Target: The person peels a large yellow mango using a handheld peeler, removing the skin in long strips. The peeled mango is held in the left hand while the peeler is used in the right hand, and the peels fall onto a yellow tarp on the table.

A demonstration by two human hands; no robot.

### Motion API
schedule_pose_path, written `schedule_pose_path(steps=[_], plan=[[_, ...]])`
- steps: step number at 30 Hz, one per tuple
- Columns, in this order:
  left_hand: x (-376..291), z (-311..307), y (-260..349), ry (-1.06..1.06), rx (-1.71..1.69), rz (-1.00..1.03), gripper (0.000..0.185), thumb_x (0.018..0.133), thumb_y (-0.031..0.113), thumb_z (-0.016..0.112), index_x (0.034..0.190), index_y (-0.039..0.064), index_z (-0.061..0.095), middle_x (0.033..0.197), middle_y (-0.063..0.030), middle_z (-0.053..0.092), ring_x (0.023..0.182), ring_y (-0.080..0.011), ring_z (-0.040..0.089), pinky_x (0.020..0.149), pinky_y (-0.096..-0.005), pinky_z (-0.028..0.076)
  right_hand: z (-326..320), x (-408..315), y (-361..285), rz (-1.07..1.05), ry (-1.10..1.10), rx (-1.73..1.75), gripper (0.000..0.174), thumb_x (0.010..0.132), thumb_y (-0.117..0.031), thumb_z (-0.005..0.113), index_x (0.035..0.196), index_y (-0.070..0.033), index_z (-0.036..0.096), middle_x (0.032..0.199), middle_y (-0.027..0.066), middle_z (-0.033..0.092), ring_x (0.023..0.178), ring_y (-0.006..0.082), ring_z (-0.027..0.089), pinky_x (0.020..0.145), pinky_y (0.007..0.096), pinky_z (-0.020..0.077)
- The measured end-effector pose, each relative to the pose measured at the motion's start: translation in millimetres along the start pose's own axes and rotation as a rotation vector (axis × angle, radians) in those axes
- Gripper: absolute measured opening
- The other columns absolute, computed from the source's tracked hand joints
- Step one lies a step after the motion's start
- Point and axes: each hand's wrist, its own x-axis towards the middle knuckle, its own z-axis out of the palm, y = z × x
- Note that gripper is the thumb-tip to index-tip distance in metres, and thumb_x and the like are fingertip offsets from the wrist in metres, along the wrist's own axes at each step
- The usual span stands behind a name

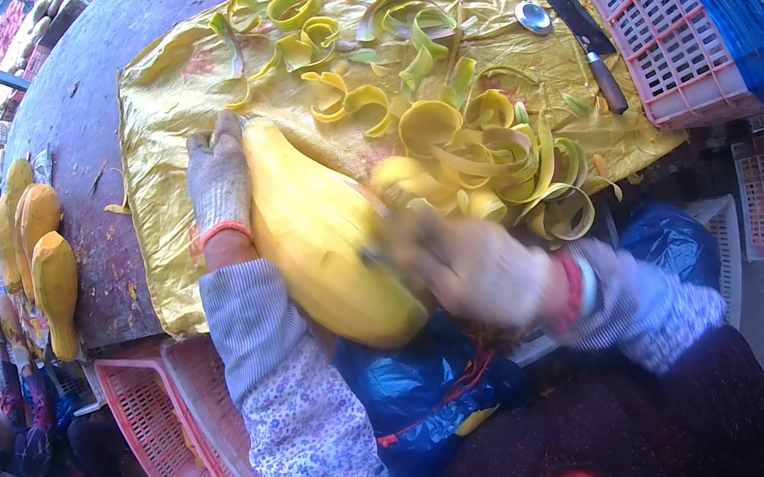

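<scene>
A large, mostly peeled yellow squash (320,233) lies slantwise across the near edge of a yellow woven plastic sheet (151,148). My left hand (220,178), in a dirty knit glove, grips its narrow far end. Blurred by motion, my gloved right hand (466,262) is at the squash's thick near end, its fingers curled around a tool that cannot be made out. Curled strips of peel (489,152) are heaped to the right of the squash, with more strips (308,23) farther off. A cleaver (588,45) with a dark blade lies at the right beside a small round metal lid (533,17).
Several peeled squashes (56,282) rest at the table's left edge, near a co-worker (47,454). Pink plastic crates (163,427) stand below on the left. Another crate (658,33), with blue plastic over its rim, is at the right. Blue plastic (405,378) covers my lap.
</scene>
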Motion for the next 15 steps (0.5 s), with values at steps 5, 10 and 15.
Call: schedule_pose_path(steps=[5,10,15], plan=[[-4.1,-0.3,2.6,-0.004,-0.015,-0.006,0.083,0.094,0.056,0.058,0.14,-0.012,0.047,0.137,-0.0328,0.057,0.131,-0.0406,0.055,0.109,-0.0387,0.041,-15.0,-72.3,-23.3,0.17,-0.135,0.018,0.019,0.092,-0.016,0.068,0.109,-0.009,0.071,0.09,0.0111,0.071,0.082,0.0303,0.072,0.073,0.0394,0.0573],[-14.1,-6.0,22.0,-0.046,-0.012,-0.019,0.071,0.095,0.056,0.057,0.128,-0.007,0.057,0.124,-0.0322,0.064,0.12,-0.0419,0.062,0.103,-0.0426,0.045,-27.3,48.5,-14.4,0.234,-0.03,-0.192,0.024,0.102,-0.018,0.051,0.12,-0.005,0.061,0.114,0.0182,0.063,0.094,0.0329,0.069,0.078,0.0387,0.054],[-14.0,-8.0,27.9,-0.017,0.024,-0.035,0.071,0.095,0.055,0.058,0.128,-0.007,0.057,0.124,-0.0333,0.064,0.12,-0.0437,0.061,0.103,-0.043,0.045,-23.3,104.7,0.7,0.02,-0.248,-0.076,0.032,0.107,-0.03,0.043,0.12,-0.004,0.057,0.113,0.0234,0.061,0.093,0.0382,0.066,0.078,0.0415,0.0543]])
